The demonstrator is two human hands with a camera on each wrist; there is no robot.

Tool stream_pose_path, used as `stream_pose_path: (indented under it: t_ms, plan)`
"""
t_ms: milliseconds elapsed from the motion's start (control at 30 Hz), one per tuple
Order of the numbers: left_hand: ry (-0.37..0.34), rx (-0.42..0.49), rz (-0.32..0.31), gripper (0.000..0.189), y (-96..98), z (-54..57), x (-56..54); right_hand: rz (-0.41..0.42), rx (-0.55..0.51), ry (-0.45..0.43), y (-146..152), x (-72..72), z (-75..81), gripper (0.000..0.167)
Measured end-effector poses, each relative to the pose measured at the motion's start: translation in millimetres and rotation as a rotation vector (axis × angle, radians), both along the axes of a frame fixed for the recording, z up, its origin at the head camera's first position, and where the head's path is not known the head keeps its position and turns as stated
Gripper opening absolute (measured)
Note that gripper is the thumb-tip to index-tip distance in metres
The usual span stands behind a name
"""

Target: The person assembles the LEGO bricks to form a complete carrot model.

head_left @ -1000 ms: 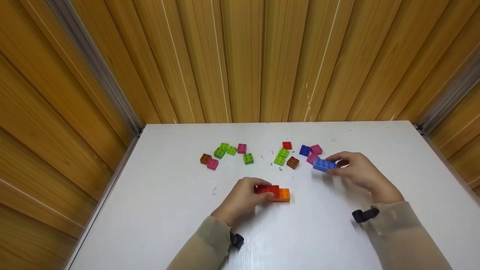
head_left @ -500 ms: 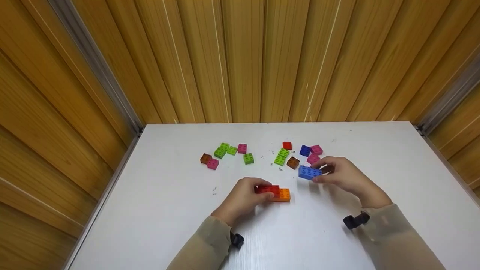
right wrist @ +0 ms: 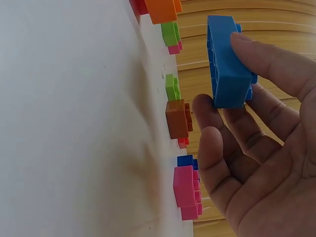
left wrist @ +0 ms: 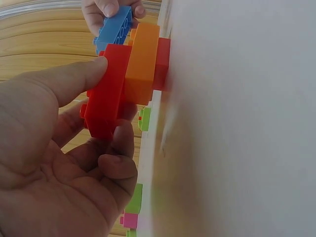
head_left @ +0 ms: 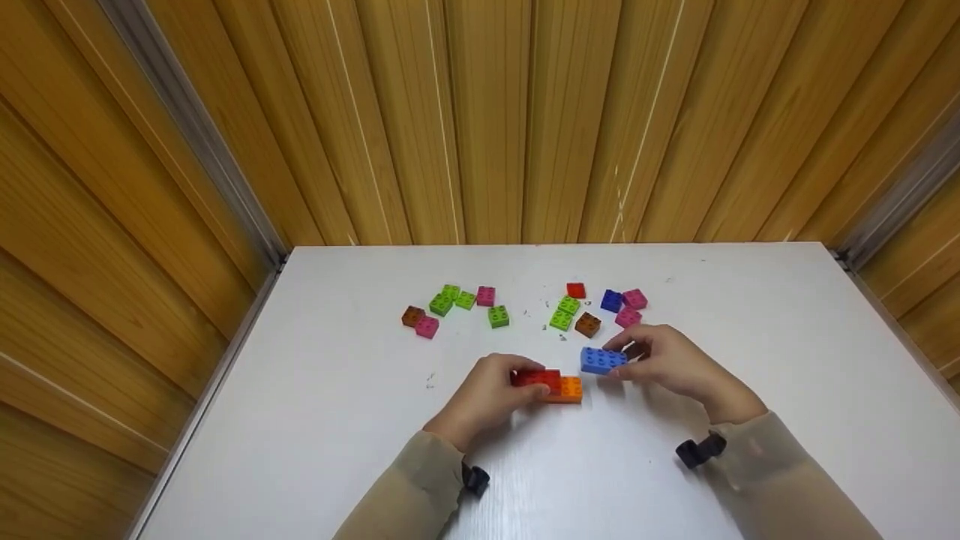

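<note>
My left hand (head_left: 487, 391) pinches a long red brick (head_left: 541, 381) between thumb and fingers. That red brick sits offset on an orange brick (head_left: 572, 389), whose studded right end sticks out. Under the orange, the left wrist view shows a lower red brick (left wrist: 162, 64) against the white table. My right hand (head_left: 670, 367) grips one end of a light blue eight-stud brick (head_left: 602, 360), studs up. In the right wrist view the blue brick (right wrist: 229, 64) is raised off the table, its hollow underside showing. It hangs just right of and behind the orange end.
On the white table (head_left: 375, 450), loose small bricks lie behind both hands. At left are brown (head_left: 412, 316), pink and several green ones. At right lie two light green bricks (head_left: 564, 313), a brown (head_left: 588, 324), a red (head_left: 575, 290), a dark blue (head_left: 611, 300) and two pink bricks (head_left: 628, 317).
My right hand has carried the light blue brick left and nearer to me, away from the pink bricks and up beside the stack. The left hand and its stack stay in place.
</note>
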State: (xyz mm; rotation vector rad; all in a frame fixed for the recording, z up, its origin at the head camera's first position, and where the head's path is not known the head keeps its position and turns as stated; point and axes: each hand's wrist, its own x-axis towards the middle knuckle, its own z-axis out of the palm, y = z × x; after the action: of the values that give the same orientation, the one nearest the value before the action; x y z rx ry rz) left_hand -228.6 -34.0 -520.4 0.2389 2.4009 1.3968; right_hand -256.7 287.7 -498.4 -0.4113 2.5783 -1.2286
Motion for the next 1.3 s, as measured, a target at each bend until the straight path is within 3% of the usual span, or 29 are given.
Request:
stream_pose_path:
  t_ms: [600, 900, 1300]
  plan:
    - [0.033, -0.005, -0.019, 0.033, -0.8, -0.3, -1.4, 0.112, -0.036, 0.024, -20.3, 4.7, -14.0, 0.036]
    - [0.030, -0.006, -0.014, 0.033, -0.2, -0.8, -1.0, 0.113, -0.020, 0.018, -25.3, 7.1, -14.3, 0.037]
    - [0.050, 0.004, -0.023, 0.032, -0.4, -1.8, -1.2, 0.053, -0.084, -0.033, -38.6, 11.7, -21.4, 0.040]
